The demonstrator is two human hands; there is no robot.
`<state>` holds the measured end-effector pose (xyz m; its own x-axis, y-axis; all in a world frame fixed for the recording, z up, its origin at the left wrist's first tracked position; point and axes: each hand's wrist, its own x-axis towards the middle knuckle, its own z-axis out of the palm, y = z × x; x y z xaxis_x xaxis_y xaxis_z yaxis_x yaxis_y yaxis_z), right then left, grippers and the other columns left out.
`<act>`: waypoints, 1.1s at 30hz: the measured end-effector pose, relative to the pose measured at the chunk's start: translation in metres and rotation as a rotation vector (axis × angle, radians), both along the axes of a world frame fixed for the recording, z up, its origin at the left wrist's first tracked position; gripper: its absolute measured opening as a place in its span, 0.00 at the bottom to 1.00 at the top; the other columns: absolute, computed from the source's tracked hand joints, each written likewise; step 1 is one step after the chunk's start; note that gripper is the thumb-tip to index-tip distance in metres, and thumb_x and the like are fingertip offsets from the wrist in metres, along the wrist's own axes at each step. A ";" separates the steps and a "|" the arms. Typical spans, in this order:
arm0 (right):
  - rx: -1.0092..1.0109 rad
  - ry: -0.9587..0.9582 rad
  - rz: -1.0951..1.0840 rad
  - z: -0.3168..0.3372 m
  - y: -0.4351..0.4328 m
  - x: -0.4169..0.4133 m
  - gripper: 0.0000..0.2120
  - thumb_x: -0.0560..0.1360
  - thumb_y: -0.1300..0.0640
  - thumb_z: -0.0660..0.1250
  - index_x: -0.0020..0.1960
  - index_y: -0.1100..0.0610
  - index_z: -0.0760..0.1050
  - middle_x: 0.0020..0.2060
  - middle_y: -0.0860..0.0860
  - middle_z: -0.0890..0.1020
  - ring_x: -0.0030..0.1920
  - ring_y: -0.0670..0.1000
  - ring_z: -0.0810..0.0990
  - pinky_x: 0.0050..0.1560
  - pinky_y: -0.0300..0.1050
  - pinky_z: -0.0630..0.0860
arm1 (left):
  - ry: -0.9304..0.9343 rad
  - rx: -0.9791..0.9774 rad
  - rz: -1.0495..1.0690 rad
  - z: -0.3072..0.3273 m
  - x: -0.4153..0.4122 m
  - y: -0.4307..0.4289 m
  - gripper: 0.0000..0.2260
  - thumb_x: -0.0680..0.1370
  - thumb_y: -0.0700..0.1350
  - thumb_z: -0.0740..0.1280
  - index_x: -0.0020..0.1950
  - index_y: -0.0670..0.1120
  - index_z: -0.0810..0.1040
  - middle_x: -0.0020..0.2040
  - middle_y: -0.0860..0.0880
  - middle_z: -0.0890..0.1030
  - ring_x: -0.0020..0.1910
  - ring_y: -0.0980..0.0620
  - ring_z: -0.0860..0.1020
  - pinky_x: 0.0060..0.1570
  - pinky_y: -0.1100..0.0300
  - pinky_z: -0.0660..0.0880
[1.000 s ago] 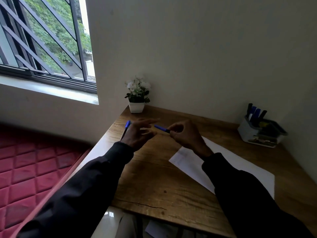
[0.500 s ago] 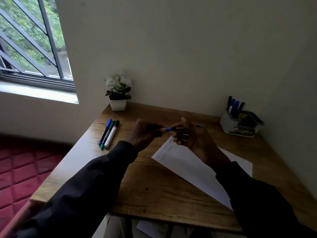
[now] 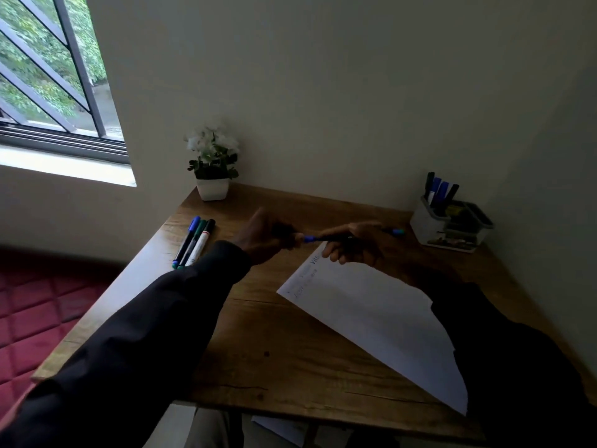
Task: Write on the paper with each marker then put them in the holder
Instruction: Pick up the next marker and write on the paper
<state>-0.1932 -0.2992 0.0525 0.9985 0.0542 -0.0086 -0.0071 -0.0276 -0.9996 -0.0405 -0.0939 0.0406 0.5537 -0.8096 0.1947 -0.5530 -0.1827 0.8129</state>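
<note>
Both hands meet above the wooden desk [image 3: 277,357]. My right hand [image 3: 353,242] grips a blue marker [image 3: 323,237] by its barrel, its blue rear end poking out past the hand. My left hand [image 3: 266,236] pinches the marker's near end, where the cap sits. A white sheet of paper [image 3: 371,321] with a few lines of writing at its far corner lies under and in front of my right hand. Three markers [image 3: 193,242] (blue, green, black caps) lie side by side at the desk's left. The white holder [image 3: 449,221] at the back right has several markers standing in it.
A small potted plant [image 3: 213,169] in a white pot stands at the back left by the wall. A barred window [image 3: 48,76] is on the left. A red quilted mattress [image 3: 35,312] lies below the desk's left edge. A wall closes in on the right.
The view has swung left to right, bringing the three lying markers and the paper's writing into sight. Both hands stay on the blue marker and have shifted slightly right, over the paper's corner.
</note>
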 end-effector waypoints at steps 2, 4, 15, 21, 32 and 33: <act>-0.016 -0.036 -0.061 0.006 -0.008 -0.007 0.19 0.84 0.56 0.53 0.66 0.66 0.74 0.53 0.61 0.84 0.51 0.55 0.85 0.51 0.43 0.81 | 0.027 0.002 0.054 -0.001 0.011 0.004 0.05 0.75 0.46 0.69 0.47 0.47 0.83 0.42 0.51 0.84 0.41 0.58 0.81 0.43 0.59 0.80; -0.009 -0.071 -0.136 0.006 -0.012 -0.012 0.19 0.85 0.58 0.51 0.65 0.67 0.75 0.53 0.63 0.84 0.51 0.57 0.84 0.51 0.45 0.82 | 0.033 -0.007 0.114 -0.005 0.019 0.004 0.06 0.75 0.48 0.69 0.48 0.46 0.83 0.43 0.50 0.83 0.42 0.57 0.81 0.45 0.58 0.79; -0.269 -0.038 -0.504 -0.040 -0.002 0.013 0.06 0.79 0.65 0.68 0.50 0.69 0.79 0.36 0.61 0.84 0.31 0.57 0.81 0.29 0.45 0.75 | -0.037 0.214 0.174 -0.031 0.028 -0.031 0.05 0.74 0.52 0.71 0.42 0.56 0.77 0.47 0.55 0.75 0.49 0.53 0.76 0.46 0.56 0.76; -0.309 -0.073 -0.454 -0.055 0.005 0.014 0.04 0.78 0.65 0.69 0.48 0.67 0.80 0.37 0.62 0.85 0.32 0.60 0.82 0.30 0.45 0.79 | -0.055 0.186 0.167 -0.034 0.028 -0.032 0.09 0.74 0.56 0.69 0.42 0.62 0.69 0.54 0.50 0.76 0.55 0.50 0.74 0.54 0.48 0.76; -0.413 -0.133 -0.422 -0.062 0.001 0.018 0.02 0.78 0.67 0.69 0.48 0.67 0.79 0.33 0.59 0.84 0.28 0.57 0.82 0.26 0.44 0.78 | -0.170 0.206 -0.056 -0.044 0.023 -0.030 0.05 0.74 0.46 0.72 0.47 0.52 0.79 0.55 0.55 0.77 0.52 0.65 0.73 0.40 0.74 0.72; -0.422 -0.142 -0.421 -0.063 0.000 0.018 0.02 0.77 0.67 0.69 0.48 0.66 0.78 0.34 0.59 0.84 0.28 0.58 0.82 0.26 0.45 0.78 | -0.162 0.217 -0.075 -0.044 0.022 -0.030 0.06 0.74 0.47 0.72 0.44 0.55 0.77 0.54 0.55 0.77 0.55 0.64 0.73 0.41 0.73 0.73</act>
<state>-0.1751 -0.2991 -0.0101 0.9265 -0.3242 0.1909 0.0287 -0.4450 -0.8951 -0.0181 -0.1244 -0.0032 0.4666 -0.8795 0.0936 -0.6908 -0.2963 0.6595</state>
